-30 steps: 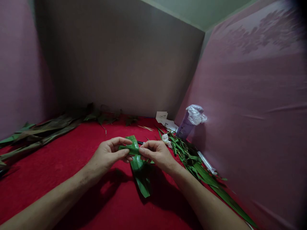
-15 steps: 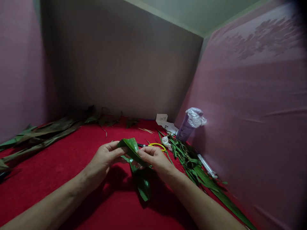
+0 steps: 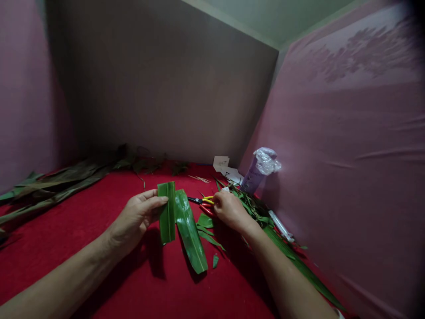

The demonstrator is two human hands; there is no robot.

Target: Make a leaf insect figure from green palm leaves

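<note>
My left hand (image 3: 142, 210) pinches a cut strip of long green leaf (image 3: 167, 217), holding it upright above the red cloth. Just right of it, a second glossy leaf piece (image 3: 190, 230) lies flat on the cloth. At the handles of the scissors (image 3: 206, 200), my right hand (image 3: 229, 207) has its fingers curled onto the yellow loop. The scissors have one yellow and one red handle, and their dark blades point left. Part of the handles is hidden under the fingers. Small leaf scraps (image 3: 209, 237) lie below this hand.
On the right are piled leaf trimmings (image 3: 250, 204), a purple container (image 3: 253, 177) topped with clear plastic, and a clear packet (image 3: 281, 227). Thin sticks (image 3: 199, 179) and white papers (image 3: 232, 174) sit farther back. Long dried leaves (image 3: 63, 188) stretch along the left.
My right hand has let go of the leaf and moved right onto the scissors. In my left hand the leaf strip now stands upright. More of the lower leaf piece shows.
</note>
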